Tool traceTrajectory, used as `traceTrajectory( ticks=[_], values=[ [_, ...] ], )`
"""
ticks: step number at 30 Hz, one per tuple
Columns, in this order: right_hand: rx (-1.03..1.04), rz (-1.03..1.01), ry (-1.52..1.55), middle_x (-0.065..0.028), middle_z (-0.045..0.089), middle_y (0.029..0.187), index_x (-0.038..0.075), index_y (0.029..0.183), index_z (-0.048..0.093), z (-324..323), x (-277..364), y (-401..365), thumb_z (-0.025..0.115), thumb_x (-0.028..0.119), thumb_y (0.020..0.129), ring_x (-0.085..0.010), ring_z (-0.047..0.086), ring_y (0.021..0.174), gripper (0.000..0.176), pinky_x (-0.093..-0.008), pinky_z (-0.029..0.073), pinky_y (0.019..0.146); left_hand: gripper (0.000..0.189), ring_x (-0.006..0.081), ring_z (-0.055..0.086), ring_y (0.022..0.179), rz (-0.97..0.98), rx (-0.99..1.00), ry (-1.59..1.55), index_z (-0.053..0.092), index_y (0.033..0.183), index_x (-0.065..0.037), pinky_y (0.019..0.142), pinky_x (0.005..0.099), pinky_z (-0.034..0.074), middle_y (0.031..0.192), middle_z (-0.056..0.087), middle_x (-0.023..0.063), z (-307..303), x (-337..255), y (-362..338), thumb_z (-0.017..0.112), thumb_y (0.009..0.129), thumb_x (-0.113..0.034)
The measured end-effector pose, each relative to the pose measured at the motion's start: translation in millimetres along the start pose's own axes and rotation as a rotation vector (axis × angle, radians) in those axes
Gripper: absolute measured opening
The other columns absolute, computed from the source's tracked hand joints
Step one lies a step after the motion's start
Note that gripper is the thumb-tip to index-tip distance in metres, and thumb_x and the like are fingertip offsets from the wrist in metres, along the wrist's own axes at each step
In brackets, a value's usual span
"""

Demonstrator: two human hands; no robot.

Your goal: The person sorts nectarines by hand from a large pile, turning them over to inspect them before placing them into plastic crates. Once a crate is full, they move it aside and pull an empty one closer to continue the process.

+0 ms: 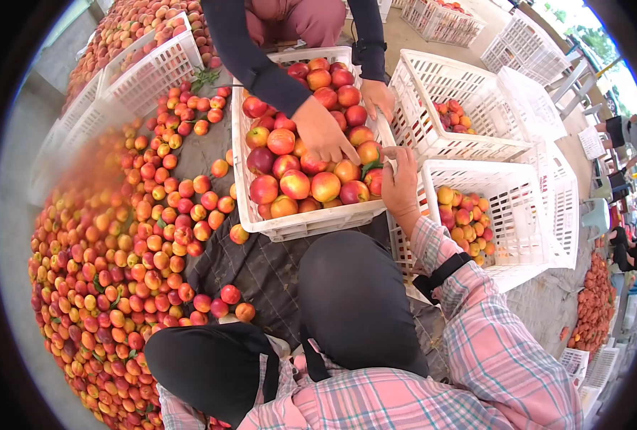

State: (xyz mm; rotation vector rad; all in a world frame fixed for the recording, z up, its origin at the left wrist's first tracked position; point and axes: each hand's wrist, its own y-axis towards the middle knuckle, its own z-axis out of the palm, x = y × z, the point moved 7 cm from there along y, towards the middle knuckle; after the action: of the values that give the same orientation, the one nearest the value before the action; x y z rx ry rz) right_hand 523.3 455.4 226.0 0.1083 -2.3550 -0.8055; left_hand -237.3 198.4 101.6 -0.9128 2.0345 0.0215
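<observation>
My right hand, below a plaid sleeve and a dark wristband, is at the right rim of a white plastic crate. Its fingers are curled over that rim, close against a nectarine with a green leaf. Red and yellow nectarines fill the crate. My left hand is out of sight; only a bit of plaid sleeve shows at the lower left. Opposite me, a person in dark sleeves has one hand on the nectarines, a finger stretched out, and the other hand by the crate's right rim.
A large heap of nectarines spreads at my left over a dark ground cloth. Two white crates with some fruit at the bottom stand at right. Peaches are piled at the far left. More crates and people are in the background.
</observation>
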Motion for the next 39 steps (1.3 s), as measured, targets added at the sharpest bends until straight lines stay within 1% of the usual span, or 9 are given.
traceTrajectory(
  ticks=[10, 13, 15, 16, 18, 24, 32, 36, 39],
  values=[
    [-0.267, 0.429, 0.621, -0.0100, 0.059, 0.091, -0.001, 0.099, 0.055, -2, -66, -6, 0.048, -0.004, 0.084, -0.0172, 0.057, 0.086, 0.017, -0.0276, 0.046, 0.081, 0.034, 0.0099, 0.057, 0.079, -0.052, -0.047, 0.004, 0.054, 0.112, -0.001, 0.060, 0.0212, 0.047, 0.098, 0.059, 0.0056, 15, -15, -1, 0.063, 0.081, -0.011],
    [-0.129, 0.533, 0.748, -0.0083, 0.060, 0.090, -0.001, 0.099, 0.057, 2, -79, -6, 0.053, 0.000, 0.082, -0.0139, 0.057, 0.084, 0.017, -0.0254, 0.046, 0.079, 0.030, 0.0078, 0.054, 0.074, 0.042, 0.051, 0.002, 0.055, 0.110, -0.001, 0.059, 0.0205, 0.046, 0.095, 0.058, 0.0044, 4, -84, -8, 0.060, 0.082, -0.010],
    [0.191, 0.509, 0.413, -0.0055, 0.062, 0.091, 0.003, 0.097, 0.063, 1, -62, 2, 0.060, 0.008, 0.080, -0.0171, 0.056, 0.089, 0.018, -0.0294, 0.045, 0.083, 0.027, 0.0063, 0.051, 0.070, 0.140, 0.040, 0.047, 0.055, 0.111, -0.002, 0.060, 0.0186, 0.043, 0.091, 0.055, 0.0028, 4, -144, -21, 0.056, 0.084, -0.008],
    [0.193, 0.511, 0.413, -0.0055, 0.062, 0.091, 0.003, 0.097, 0.063, -6, -59, 5, 0.060, 0.008, 0.080, -0.0171, 0.056, 0.089, 0.018, -0.0294, 0.045, 0.083, 0.027, 0.0063, 0.051, 0.070, 0.138, 0.041, 0.048, 0.055, 0.111, -0.002, 0.060, 0.0186, 0.043, 0.091, 0.055, 0.0028, 3, -164, -24, 0.056, 0.084, -0.008],
    [0.430, 0.011, -0.131, -0.0022, 0.064, 0.094, 0.008, 0.094, 0.067, -8, -26, 11, 0.067, 0.015, 0.075, -0.0207, 0.053, 0.099, 0.020, -0.0369, 0.039, 0.093, 0.025, 0.0075, 0.052, 0.070, 0.221, 0.052, 0.081, 0.056, 0.107, 0.000, 0.063, 0.0207, 0.044, 0.091, 0.056, 0.0030, 4, -203, -26, 0.056, 0.083, -0.007],
    [0.583, -0.199, -0.320, -0.0006, 0.065, 0.095, 0.013, 0.092, 0.069, -3, -5, 13, 0.071, 0.025, 0.067, -0.0224, 0.047, 0.108, 0.028, -0.0428, 0.024, 0.103, 0.023, 0.0092, 0.053, 0.082, 0.374, 0.248, 0.233, 0.056, 0.106, -0.001, 0.070, 0.0238, 0.045, 0.096, 0.056, 0.0037, 69, -306, -35, 0.054, 0.083, -0.002],
    [0.784, -0.279, -0.395, -0.0042, 0.063, 0.091, 0.009, 0.091, 0.065, 12, -1, 17, 0.079, 0.021, 0.055, -0.0249, 0.049, 0.106, 0.041, -0.0437, 0.027, 0.102, 0.024, 0.0153, 0.055, 0.100, 0.861, 0.609, 0.345, 0.056, 0.100, -0.003, 0.081, 0.0285, 0.046, 0.109, 0.054, 0.0058, 230, -444, -123, 0.059, 0.078, 0.003],
    [0.777, -0.319, -0.328, -0.0045, 0.062, 0.091, 0.008, 0.092, 0.062, 13, -4, 19, 0.080, 0.022, 0.051, -0.0249, 0.050, 0.103, 0.047, -0.0425, 0.030, 0.101, 0.025, 0.0264, 0.057, 0.099, 1.199, 0.726, 0.345, 0.057, 0.096, -0.003, 0.085, 0.0342, 0.045, 0.101, 0.058, 0.0109, 298, -468, -158, 0.061, 0.072, 0.004],
    [0.792, -0.329, -0.306, -0.0041, 0.061, 0.089, 0.008, 0.089, 0.061, 13, -4, 21, 0.081, 0.023, 0.050, -0.0239, 0.050, 0.102, 0.046, -0.0407, 0.031, 0.100, 0.023, 0.0303, 0.056, 0.097, 1.258, 0.781, 0.260, 0.057, 0.094, -0.004, 0.086, 0.0373, 0.045, 0.099, 0.058, 0.0117, 345, -476, -171, 0.061, 0.073, 0.001]
  ],
)
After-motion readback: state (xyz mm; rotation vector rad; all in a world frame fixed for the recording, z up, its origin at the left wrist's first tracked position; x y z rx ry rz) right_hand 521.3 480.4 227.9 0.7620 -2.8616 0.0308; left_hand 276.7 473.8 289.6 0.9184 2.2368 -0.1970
